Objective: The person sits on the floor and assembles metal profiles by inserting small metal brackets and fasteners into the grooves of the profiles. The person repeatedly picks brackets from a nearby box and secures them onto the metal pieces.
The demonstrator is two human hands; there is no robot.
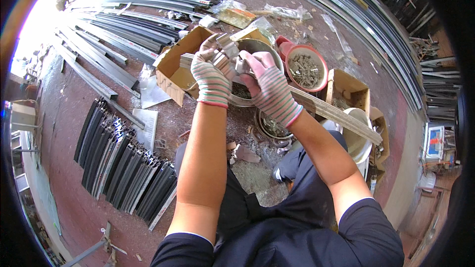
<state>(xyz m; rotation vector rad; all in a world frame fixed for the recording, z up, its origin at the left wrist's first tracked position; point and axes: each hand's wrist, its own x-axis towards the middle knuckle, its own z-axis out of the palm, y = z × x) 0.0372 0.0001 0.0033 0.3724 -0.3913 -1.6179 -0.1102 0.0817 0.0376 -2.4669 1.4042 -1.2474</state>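
Head view puts the small silvery metal pieces (228, 48) gripped in your left hand (213, 73), long axis unclear, your right hand (269, 83) pinching them from the right, the round bucket (254, 46) just beyond.

Two gloved hands (215, 76) (269, 86), one red-rimmed bucket (324, 66)

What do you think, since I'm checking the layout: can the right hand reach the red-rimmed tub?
Probably yes: the red-rimmed tub near the right hand is uncovered, though that hand seems occupied with metal pieces.
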